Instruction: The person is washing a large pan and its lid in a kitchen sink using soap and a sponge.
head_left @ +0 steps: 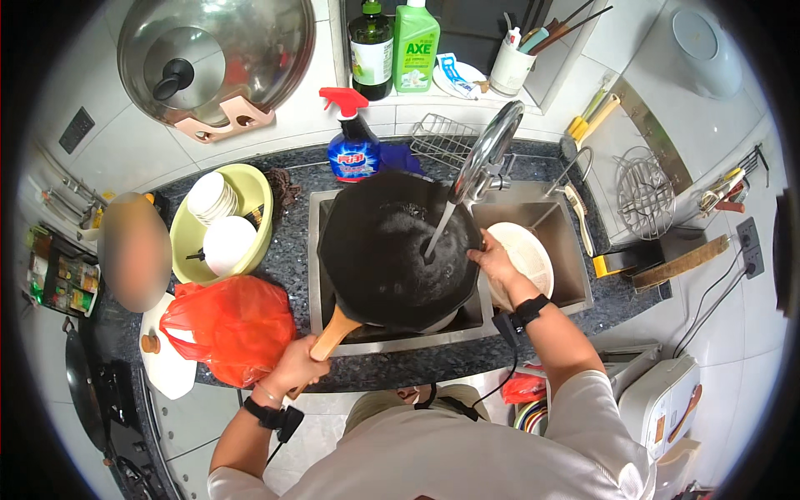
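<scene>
a: where was the pan?

b: the many-sided black frying pan (367,267) was above the left basin of the steel double sink (313,287), with the chrome faucet (492,158) sending a stream of water (442,227) into it. i couldn't tell whether its base rested on anything.

a: and the fingers?

b: the left hand (302,365) had its fingers wrapped round the wooden handle (337,327), closed, not spread. the right hand (497,262) seemed to pinch the far-side rim at the pan's right; the fingers underneath were hidden, so i couldn't say how far they reached.

a: was it heavy, would you say?

b: i judged so. the body looked wide and stiff, and the pooled water probably added a weight that could slosh and tip it. nothing about it seemed fragile.

a: slippery?

b: likely at the wet rim, less so on the wood. the handle looked like the best hold, well round its thickest part, but alone it probably let the body twist. a second grip on the rim opposite, thumb above and fingers below, seemed the sensible way to keep it level.
</scene>
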`<state>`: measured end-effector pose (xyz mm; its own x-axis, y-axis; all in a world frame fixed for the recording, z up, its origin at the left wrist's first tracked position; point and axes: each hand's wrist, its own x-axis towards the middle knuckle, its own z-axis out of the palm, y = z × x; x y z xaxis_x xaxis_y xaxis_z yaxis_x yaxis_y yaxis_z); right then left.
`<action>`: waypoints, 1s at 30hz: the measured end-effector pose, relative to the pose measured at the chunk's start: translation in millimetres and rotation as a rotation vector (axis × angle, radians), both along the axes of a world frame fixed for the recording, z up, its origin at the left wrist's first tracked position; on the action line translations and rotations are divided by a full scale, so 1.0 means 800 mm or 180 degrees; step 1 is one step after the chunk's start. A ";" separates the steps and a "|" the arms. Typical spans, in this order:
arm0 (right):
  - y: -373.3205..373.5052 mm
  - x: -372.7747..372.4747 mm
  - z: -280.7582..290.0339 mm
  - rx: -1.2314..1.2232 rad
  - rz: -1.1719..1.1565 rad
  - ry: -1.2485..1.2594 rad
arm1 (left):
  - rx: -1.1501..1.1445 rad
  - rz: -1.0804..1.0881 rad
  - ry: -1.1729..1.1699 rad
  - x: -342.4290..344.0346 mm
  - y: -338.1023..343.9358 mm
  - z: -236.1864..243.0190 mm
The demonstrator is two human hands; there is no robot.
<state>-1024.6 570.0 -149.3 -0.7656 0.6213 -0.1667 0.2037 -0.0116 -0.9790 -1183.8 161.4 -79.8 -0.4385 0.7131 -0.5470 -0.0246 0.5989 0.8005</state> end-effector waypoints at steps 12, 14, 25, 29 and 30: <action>-0.021 0.034 -0.011 -0.0422 -0.0101 -0.0483 | -0.0277 -0.0212 0.0003 0.036 -0.020 -0.034; -0.017 0.029 -0.019 -0.0516 -0.0247 -0.0147 | -0.0459 -0.0608 0.1763 0.029 -0.012 -0.034; -0.017 -0.011 0.081 0.0542 0.0183 -0.1263 | -0.0004 -0.0004 0.0808 0.033 -0.032 -0.071; -0.031 -0.026 0.105 0.0613 0.0462 -0.0590 | 0.0029 0.0398 -0.0496 0.047 -0.006 -0.050; -0.033 -0.030 0.096 0.0758 0.0610 -0.0569 | 0.0037 0.0341 -0.0473 0.048 -0.002 -0.048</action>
<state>-1048.3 543.5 -72.5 -0.8439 0.5066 -0.1763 0.3484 0.2677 -0.8983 -1145.2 159.9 -117.9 -0.4272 0.6733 -0.6035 -0.2064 0.5772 0.7901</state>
